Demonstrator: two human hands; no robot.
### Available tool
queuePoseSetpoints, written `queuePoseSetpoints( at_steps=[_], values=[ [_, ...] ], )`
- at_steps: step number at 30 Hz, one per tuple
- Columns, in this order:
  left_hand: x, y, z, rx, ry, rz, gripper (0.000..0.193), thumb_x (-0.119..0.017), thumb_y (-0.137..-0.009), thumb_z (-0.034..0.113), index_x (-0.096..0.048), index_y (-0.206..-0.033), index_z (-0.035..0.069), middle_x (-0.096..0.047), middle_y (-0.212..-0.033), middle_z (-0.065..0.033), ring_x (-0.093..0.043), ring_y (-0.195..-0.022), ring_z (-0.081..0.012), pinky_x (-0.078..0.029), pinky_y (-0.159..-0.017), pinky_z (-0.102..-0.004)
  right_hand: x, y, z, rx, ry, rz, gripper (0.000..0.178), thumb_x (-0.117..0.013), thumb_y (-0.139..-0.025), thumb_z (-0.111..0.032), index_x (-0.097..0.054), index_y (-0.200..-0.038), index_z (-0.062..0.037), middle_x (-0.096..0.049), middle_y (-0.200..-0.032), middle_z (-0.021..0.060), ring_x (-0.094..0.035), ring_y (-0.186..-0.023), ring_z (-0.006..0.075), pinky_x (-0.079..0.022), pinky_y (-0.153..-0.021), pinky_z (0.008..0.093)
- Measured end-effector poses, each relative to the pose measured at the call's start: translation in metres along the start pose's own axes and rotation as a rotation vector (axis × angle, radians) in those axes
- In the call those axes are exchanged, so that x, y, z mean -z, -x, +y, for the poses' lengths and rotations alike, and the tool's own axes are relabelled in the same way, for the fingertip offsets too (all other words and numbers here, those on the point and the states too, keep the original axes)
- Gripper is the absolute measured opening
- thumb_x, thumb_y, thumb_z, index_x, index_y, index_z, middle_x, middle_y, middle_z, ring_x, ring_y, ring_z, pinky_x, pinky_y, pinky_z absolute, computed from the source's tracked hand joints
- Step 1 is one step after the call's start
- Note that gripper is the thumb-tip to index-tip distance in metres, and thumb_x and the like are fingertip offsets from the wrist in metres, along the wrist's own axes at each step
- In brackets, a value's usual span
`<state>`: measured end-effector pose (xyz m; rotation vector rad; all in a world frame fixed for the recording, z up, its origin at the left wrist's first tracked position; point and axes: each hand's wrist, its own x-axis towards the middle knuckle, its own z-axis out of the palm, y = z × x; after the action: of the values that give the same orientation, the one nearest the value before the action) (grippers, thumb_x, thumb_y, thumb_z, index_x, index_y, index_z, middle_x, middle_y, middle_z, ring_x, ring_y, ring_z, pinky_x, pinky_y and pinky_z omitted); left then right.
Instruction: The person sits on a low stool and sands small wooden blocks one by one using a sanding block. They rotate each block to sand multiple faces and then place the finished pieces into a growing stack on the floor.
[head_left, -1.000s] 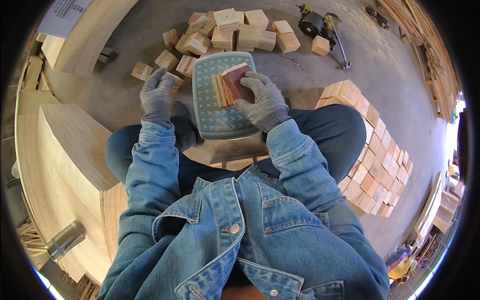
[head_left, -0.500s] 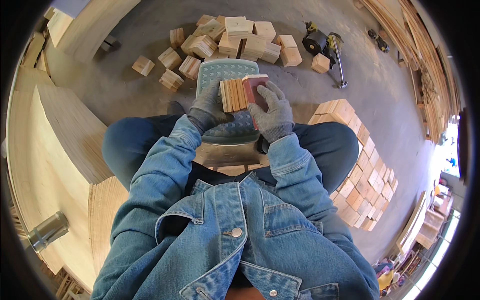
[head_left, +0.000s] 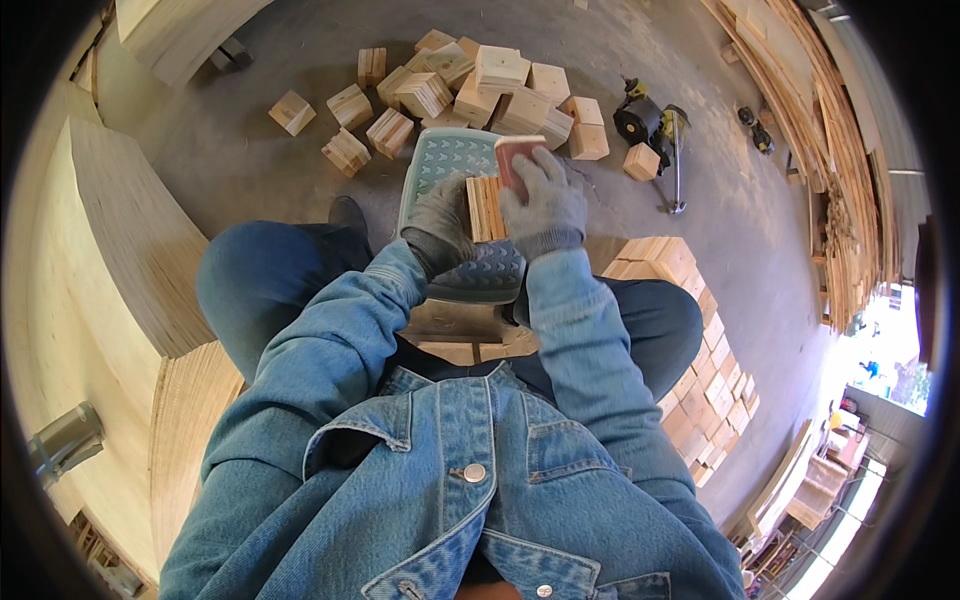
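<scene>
Gloved in grey, my left hand [head_left: 441, 226] grips a small wooden block [head_left: 485, 208] whose visible side shows light and dark layered stripes. The block is above a blue-green plastic stool [head_left: 425, 172] between my knees. My right hand [head_left: 549, 207], also in a grey glove, is closed around a dark red sanding block [head_left: 519, 158] with a pale edge. The sanding block is at the wooden block's right side; my fingers hide whether the two touch.
Loose wooden blocks [head_left: 497, 72] lie piled on the floor beyond the stool. A black and yellow-green power tool [head_left: 636, 122] lies right of them. Stacked blocks [head_left: 700, 370] stand by my right knee. Large timber [head_left: 130, 240] fills the left; long boards [head_left: 845, 150] line the far right.
My left hand and the wooden block have moved a little right. The sanding block has shifted up along the block's right side and now looks more tilted. The whole view has shifted slightly.
</scene>
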<state>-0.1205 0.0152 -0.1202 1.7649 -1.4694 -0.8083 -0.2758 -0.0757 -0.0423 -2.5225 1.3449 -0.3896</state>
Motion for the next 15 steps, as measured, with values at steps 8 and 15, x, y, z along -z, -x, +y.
queuePoseSetpoints(
  at_steps=[8, 15],
  values=[
    [0.017, 0.01, 0.024, 0.062, -0.043, 0.022, 0.078, -0.091, -0.074, 0.032, -0.055, -0.14, 0.011, -0.064, -0.129, -0.0127, -0.061, -0.123, -0.0335, -0.046, -0.114, -0.0441, 0.01, 0.017, -0.001, 0.068, 0.056, -0.034, 0.059, -0.078, -0.088, -0.036, -0.067, -0.142, -0.0148, -0.055, -0.156, 0.0157, -0.061, -0.13, 0.0401, -0.046, -0.112, 0.0514],
    [-0.007, 0.009, -0.01, -0.025, -0.119, 0.144, 0.074, -0.091, -0.073, 0.037, -0.06, -0.134, 0.011, -0.062, -0.127, -0.0186, -0.06, -0.122, -0.0401, -0.05, -0.108, -0.0477, 0.03, 0.109, -0.003, 0.172, 0.014, -0.051, 0.058, -0.082, -0.084, -0.025, -0.068, -0.139, -0.011, -0.056, -0.153, 0.0197, -0.059, -0.13, 0.0418, -0.046, -0.109, 0.0538]
  ],
)
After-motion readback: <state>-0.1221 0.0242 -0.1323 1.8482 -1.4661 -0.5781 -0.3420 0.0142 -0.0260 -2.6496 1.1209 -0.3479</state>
